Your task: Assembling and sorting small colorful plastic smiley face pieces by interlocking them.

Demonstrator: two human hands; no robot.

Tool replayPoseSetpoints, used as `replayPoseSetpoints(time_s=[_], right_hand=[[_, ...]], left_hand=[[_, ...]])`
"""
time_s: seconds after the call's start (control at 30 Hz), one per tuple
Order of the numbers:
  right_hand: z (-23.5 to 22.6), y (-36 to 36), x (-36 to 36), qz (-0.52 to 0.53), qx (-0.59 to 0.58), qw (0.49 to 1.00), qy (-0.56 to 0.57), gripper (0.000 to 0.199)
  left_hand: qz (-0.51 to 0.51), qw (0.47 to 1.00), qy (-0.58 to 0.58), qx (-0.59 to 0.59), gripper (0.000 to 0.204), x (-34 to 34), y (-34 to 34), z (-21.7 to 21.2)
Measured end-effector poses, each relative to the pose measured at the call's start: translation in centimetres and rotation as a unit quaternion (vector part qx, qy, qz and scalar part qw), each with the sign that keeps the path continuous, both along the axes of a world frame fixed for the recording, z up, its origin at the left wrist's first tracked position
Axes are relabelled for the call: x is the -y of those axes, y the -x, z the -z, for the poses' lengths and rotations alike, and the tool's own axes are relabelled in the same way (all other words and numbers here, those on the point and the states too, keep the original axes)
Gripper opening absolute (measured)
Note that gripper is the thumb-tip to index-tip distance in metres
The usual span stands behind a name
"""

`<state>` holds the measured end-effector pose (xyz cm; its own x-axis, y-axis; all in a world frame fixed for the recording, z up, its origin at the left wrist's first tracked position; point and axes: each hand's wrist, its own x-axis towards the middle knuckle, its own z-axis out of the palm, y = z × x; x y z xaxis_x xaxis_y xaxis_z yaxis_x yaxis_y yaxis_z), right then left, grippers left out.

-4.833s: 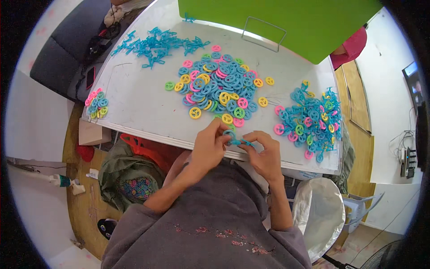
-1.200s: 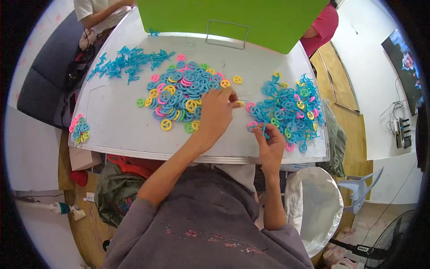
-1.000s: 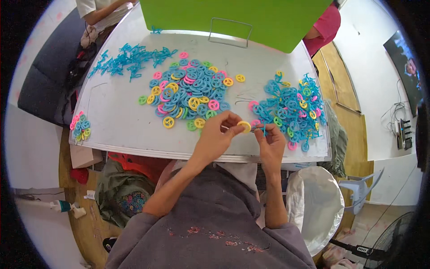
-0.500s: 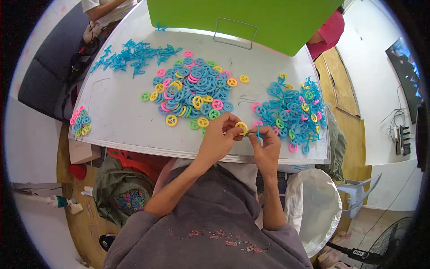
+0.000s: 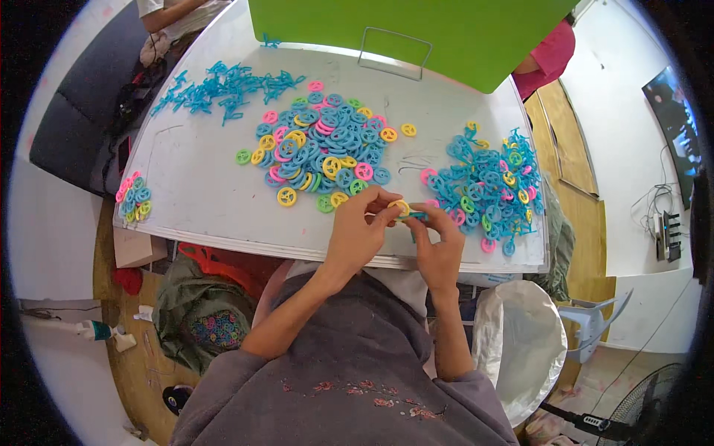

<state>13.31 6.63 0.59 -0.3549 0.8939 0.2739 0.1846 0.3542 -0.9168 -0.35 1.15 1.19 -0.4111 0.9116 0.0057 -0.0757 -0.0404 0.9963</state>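
Above the table's near edge, my left hand (image 5: 359, 229) pinches a small yellow plastic wheel (image 5: 399, 207) between thumb and fingers. My right hand (image 5: 440, 245) grips a small blue plastic frame piece (image 5: 418, 216), which meets the wheel; whether they are joined I cannot tell. Beyond my left hand lies a heap of loose spoked wheels (image 5: 327, 145), mostly blue, with yellow, pink and green ones. To the right of my right hand is a pile of blue pieces with wheels on them (image 5: 487, 186). Loose blue frame pieces (image 5: 223, 88) lie at the far left.
A green board (image 5: 416, 37) with a wire stand spans the table's (image 5: 201, 178) far side. A small wheel cluster (image 5: 134, 199) sits at the left edge. Below are a green sack (image 5: 178, 316) of small parts and a white bag (image 5: 520, 349). Two people sit beyond the table.
My hands have come closer together, bringing the blue frame piece against the yellow wheel. The wheel has tilted flatter. The piles look unchanged.
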Motion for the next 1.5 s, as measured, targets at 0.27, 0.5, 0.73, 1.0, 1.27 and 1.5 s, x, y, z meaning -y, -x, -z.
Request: replayPoseSetpoints(time_s=[0.27,0.5,0.73,1.0,1.27,1.5], right_hand=[[0.7,0.4,0.4,0.039,0.028,0.999,-0.008,0.013],[1.5,0.5,0.3,0.033,-0.002,0.995,0.095,0.012],[0.2,1.5,1.2,0.078,0.001,0.997,0.024,0.013],[1.0,1.0,0.7,0.048,-0.006,0.999,-0.020,0.015],[-2.6,-0.9,-0.3,-0.168,-0.155,0.934,0.276,0.027],[-1.2,-2.5,-2.1,-0.115,-0.018,0.993,0.003,0.027]], left_hand=[[-0.032,0.998,-0.030,0.041,0.018,0.4,-1.1,0.6],[-0.072,0.996,-0.042,-0.010,0.014,0.6,-1.7,1.2],[-0.086,0.993,-0.048,-0.068,0.013,0.6,-1.6,0.7],[-0.044,0.998,-0.014,-0.052,0.011,0.3,-1.2,0.9],[0.024,0.996,0.007,0.086,0.010,-1.1,1.0,0.7],[0.039,0.953,-0.038,-0.298,0.019,-6.9,3.3,0.8]])
